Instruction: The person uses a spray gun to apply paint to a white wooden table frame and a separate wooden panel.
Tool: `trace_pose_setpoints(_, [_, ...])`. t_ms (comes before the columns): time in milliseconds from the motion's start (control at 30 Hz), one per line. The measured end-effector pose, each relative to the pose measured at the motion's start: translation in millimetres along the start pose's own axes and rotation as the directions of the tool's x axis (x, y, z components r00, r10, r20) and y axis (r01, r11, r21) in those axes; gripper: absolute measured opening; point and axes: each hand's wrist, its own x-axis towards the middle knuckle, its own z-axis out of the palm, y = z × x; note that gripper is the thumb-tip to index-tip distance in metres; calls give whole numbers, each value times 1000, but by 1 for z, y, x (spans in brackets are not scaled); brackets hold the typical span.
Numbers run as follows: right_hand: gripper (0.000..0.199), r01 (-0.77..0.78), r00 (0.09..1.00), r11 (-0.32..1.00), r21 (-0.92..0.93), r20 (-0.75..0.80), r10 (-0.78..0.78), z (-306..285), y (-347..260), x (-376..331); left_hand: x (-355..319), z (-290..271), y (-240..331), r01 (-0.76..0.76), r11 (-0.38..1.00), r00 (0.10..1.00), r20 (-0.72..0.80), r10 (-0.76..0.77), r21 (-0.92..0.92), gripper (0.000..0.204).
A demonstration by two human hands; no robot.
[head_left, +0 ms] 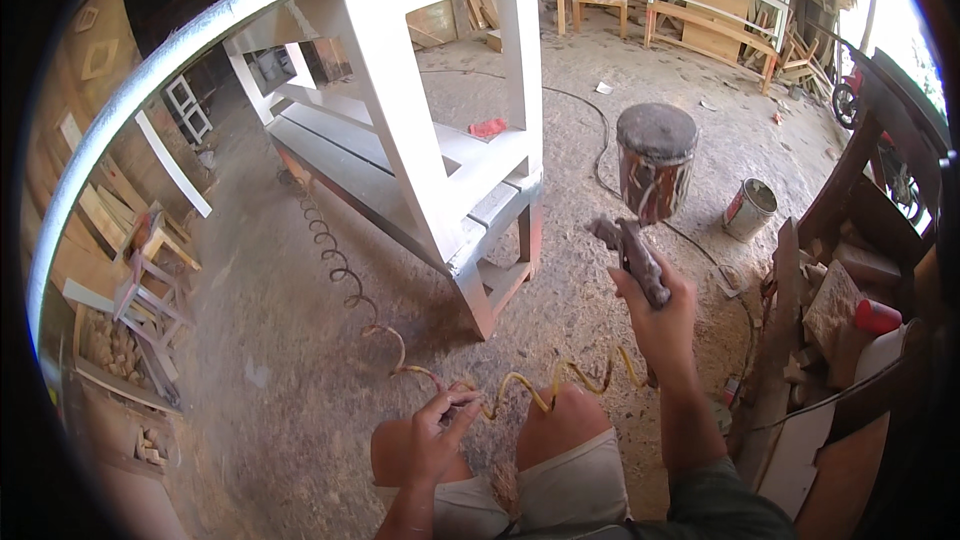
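My right hand is closed around the grip of a paint spray gun. Its round, paint-streaked cup stands above the gun body. A yellowish coiled air hose runs over my knees and stretches away to the left across the floor. My left hand is over my left knee, fingers pinched together at the hose. In front of me a white-painted wooden frame rests on a grey-white bench with reddish lower parts. Neither hand touches them.
A pale curved edge arcs overhead and down the left. An open paint tin stands at right. A dark cable crosses the floor. Wood scraps and a red container fill the right side; small stools stand left.
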Motion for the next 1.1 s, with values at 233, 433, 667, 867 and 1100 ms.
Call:
trace_pose_setpoints(233, [42,151,987,980,129,-76,-142,38,14,36,-1,-7,-4,6,998,991,-135,-14,-56,22])
trace_pose_setpoints(433, [38,86,996,991,107,-34,-83,69,32,41,-1,-6,3,24,1000,988,-156,-22,7,20])
trace_pose_setpoints(667, [41,122,992,991,54,-38,-120,97,55,38,1,-6,-1,-5,999,986,-166,13,49,20])
trace_pose_setpoints(867, [41,44,999,998,52,-11,-43,100,49,46,5,-7,2,4,998,986,-165,7,68,20])
trace_pose_setpoints(1100, [39,219,972,972,83,-109,-210,88,20,56,9,-10,-13,-43,999,981,-188,46,24,20])
